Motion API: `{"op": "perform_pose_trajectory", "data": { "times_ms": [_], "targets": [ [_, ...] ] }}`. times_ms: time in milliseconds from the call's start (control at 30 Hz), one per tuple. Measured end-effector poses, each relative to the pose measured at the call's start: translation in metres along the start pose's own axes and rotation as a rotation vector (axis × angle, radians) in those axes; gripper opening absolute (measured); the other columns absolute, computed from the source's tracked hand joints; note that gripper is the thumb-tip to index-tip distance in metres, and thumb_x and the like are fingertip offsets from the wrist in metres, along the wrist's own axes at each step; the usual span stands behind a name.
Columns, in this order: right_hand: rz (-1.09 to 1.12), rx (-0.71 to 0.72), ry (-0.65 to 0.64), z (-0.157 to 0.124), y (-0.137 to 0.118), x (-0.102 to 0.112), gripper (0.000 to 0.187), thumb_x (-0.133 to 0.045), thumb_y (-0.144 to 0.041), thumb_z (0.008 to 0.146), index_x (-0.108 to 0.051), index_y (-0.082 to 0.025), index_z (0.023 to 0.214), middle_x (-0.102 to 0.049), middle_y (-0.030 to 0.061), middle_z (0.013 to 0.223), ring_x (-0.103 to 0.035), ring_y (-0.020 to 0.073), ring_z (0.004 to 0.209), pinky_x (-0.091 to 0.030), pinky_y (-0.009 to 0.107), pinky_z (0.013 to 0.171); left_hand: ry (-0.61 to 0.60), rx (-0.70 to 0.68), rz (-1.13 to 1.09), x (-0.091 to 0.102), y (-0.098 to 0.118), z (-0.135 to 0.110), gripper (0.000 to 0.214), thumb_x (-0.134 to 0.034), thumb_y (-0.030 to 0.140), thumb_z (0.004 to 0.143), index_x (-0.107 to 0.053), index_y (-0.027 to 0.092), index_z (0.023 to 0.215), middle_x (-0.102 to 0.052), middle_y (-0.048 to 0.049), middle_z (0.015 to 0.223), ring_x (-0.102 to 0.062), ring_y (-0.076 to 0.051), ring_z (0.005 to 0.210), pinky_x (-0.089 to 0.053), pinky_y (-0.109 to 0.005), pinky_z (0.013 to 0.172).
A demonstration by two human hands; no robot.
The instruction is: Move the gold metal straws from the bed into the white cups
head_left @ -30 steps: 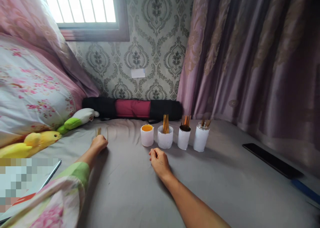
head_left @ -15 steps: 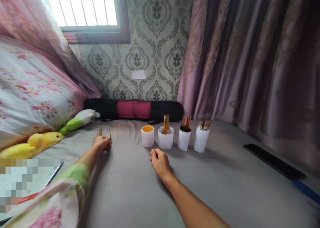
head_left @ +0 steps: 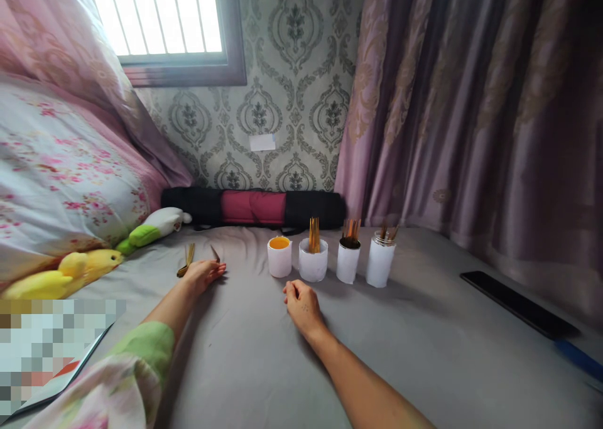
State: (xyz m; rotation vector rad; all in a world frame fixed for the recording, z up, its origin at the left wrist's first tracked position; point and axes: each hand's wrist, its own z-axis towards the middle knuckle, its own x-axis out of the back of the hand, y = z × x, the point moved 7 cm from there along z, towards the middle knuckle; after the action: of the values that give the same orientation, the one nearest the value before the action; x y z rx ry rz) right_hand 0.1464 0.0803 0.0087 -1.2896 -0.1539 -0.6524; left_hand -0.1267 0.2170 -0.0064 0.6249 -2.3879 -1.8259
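Several white containers stand in a row on a grey sheet [head_left: 245,353]: a cup with orange contents [head_left: 279,256], a cup with yellow sticks [head_left: 313,258], a cup with brown sticks [head_left: 347,259] and a jar with sticks [head_left: 379,261]. My left hand [head_left: 203,272] rests on the sheet left of the row, fingers pinching a thin stick [head_left: 216,254]. A small bundle of sticks [head_left: 187,260] lies just beyond it. My right hand [head_left: 300,304] lies loosely curled on the sheet in front of the cups, with nothing seen in it.
A black and red roll [head_left: 254,207] lies against the patterned wall. Yellow and green plush toys [head_left: 85,266] and a floral pillow [head_left: 61,184] sit at the left. A dark flat slab [head_left: 518,303] lies at the right under purple curtains [head_left: 471,102].
My left hand has slid right toward the cups, lifting one stick away from the small bundle. My right hand has stayed in place.
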Motion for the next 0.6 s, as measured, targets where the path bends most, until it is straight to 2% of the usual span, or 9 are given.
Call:
{"op": "perform_pose_trajectory", "data": {
  "times_ms": [367,600],
  "targets": [
    [0.003,0.001,-0.003,0.000,-0.001,0.000,0.033,-0.035,-0.037,0.083,-0.059,-0.019,0.070,-0.061,0.0009,0.059,-0.052,0.0099,0.052,-0.031,0.019,0.049,-0.080,0.050,-0.131,-0.015,-0.015,-0.017,0.024,-0.042,-0.013,0.066,-0.052,0.007,0.075,-0.058,-0.0039,0.060,-0.059,-0.010,0.052,-0.050,-0.016,0.048],
    [0.016,0.018,0.007,0.000,-0.001,0.000,0.033,-0.035,-0.037,0.083,-0.058,-0.019,0.069,-0.060,0.0003,0.057,-0.051,0.0096,0.051,-0.030,0.019,0.048,-0.154,0.087,-0.191,-0.027,-0.021,-0.037,0.024,-0.043,-0.012,0.068,-0.055,0.006,0.077,-0.059,-0.0045,0.061,-0.058,-0.007,0.051,-0.050,-0.013,0.050]
  ]
}}
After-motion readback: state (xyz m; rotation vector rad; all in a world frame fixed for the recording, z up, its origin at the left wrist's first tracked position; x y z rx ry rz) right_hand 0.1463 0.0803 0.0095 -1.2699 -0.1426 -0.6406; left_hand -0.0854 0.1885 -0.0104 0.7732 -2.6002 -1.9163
